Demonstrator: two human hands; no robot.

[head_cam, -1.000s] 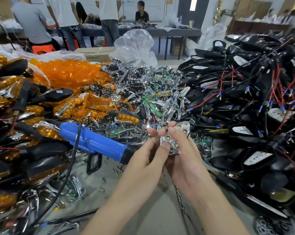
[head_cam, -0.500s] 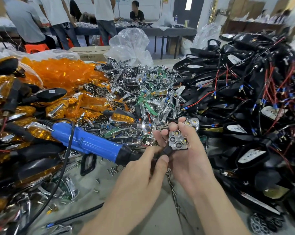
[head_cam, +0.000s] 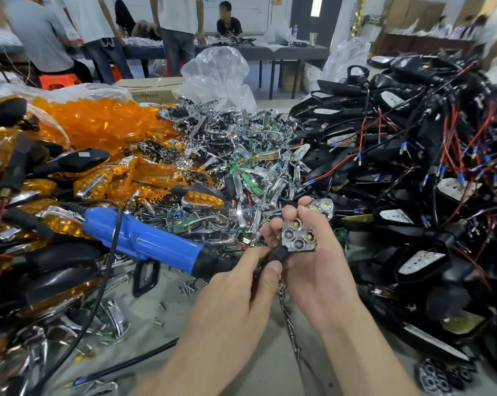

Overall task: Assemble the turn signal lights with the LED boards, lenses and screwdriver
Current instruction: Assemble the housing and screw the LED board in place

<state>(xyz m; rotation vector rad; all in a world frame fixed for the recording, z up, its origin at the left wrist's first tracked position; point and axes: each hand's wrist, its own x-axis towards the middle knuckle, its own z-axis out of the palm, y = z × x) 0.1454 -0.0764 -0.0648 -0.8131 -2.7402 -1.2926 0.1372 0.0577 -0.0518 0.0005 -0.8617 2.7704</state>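
Observation:
My right hand (head_cam: pixel 318 275) grips a chrome LED board (head_cam: pixel 298 238) with several round reflector cups, face up, just above the table. A second chrome piece (head_cam: pixel 323 207) shows behind my right fingertips. With thumb and forefinger, my left hand (head_cam: pixel 236 304) pinches a small black part (head_cam: pixel 278 254) at the board's lower left edge. The blue electric screwdriver (head_cam: pixel 144 241) lies on the pile to the left, its black nose pointing at my left hand. I cannot tell whether they touch.
Orange lenses (head_cam: pixel 107 124) are heaped at back left, with loose chrome and green LED boards (head_cam: pixel 241 161) in the middle. Black housings (head_cam: pixel 413 172) with red wires fill the right. Finished amber lights (head_cam: pixel 27 195) lie left. Screws (head_cam: pixel 184 287) and a chain (head_cam: pixel 287 318) lie on the table.
My left fingers left the face of the LED board and now pinch the black part at its lower edge. The right hand turned the board more face up. The screwdriver stayed put.

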